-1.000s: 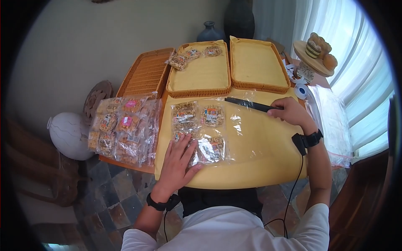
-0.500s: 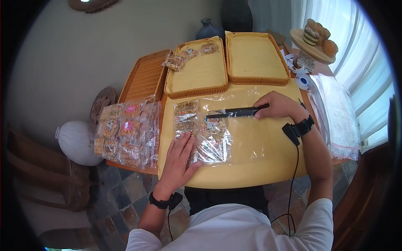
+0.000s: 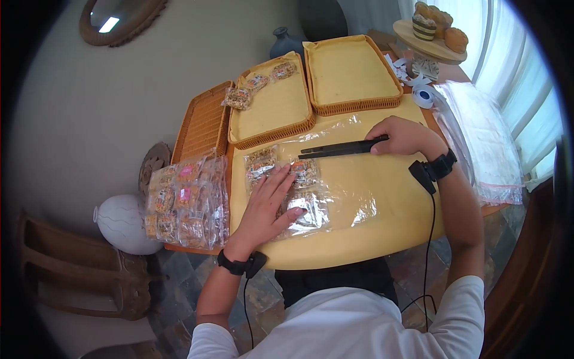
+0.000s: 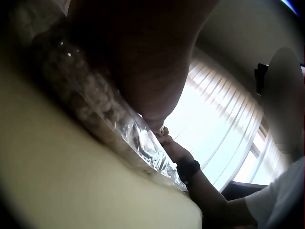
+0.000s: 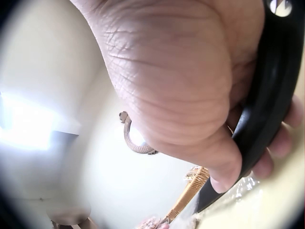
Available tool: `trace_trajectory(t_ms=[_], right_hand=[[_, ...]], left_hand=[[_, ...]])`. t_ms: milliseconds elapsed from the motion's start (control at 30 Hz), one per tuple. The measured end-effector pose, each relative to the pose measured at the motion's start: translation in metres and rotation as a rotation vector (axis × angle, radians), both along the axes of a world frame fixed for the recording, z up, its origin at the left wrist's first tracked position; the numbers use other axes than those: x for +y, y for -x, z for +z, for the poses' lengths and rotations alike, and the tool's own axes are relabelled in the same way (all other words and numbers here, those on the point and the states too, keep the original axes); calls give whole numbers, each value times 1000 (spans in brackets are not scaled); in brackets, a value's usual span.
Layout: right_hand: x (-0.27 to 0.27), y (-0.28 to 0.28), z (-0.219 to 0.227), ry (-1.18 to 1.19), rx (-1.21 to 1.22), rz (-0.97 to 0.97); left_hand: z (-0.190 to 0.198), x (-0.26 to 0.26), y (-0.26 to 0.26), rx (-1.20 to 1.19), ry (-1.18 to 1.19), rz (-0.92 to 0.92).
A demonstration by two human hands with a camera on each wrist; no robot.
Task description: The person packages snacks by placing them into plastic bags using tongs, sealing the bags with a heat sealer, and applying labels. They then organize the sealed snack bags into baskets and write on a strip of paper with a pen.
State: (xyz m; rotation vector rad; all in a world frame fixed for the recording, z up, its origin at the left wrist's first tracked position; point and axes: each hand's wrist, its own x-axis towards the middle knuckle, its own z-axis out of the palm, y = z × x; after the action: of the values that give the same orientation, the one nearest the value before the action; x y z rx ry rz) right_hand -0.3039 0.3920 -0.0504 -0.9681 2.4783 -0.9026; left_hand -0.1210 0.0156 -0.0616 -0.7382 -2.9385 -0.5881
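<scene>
My left hand [image 3: 267,206] rests on a clear plastic bag [image 3: 362,209], its fingers spread over packs of clustered nut or grain snacks [image 3: 260,160] inside. Beneath that hand, the left wrist view shows the bag's shiny film [image 4: 145,143] close up. My right hand [image 3: 406,136] grips black tongs [image 3: 344,148] with two long slim arms, pointing left. Their tips lie over the upper right snack pack, near the left fingertips. In the right wrist view, thumb and fingers wrap around the curved black handle [image 5: 267,100].
Behind the bag stand two paper-lined wicker trays [image 3: 353,109]; the left one holds three wrapped snacks [image 3: 257,82]. A bare wicker tray [image 3: 200,128] is further left. Filled bags [image 3: 185,203] lie at the table's left, flat plastic bags [image 3: 478,131] and a tape roll [image 3: 423,96] at the right.
My left hand has slid up and right across the packs. The tongs swung left and down over the bag, then rose slightly. The head view has turned and tilted.
</scene>
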Motion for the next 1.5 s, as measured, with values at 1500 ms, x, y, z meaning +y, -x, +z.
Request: trace_trajectory(t_ms=[1500], right_hand=[[100, -36, 121, -338, -121, -444]], left_hand=[[10, -7, 38, -67, 12, 5]])
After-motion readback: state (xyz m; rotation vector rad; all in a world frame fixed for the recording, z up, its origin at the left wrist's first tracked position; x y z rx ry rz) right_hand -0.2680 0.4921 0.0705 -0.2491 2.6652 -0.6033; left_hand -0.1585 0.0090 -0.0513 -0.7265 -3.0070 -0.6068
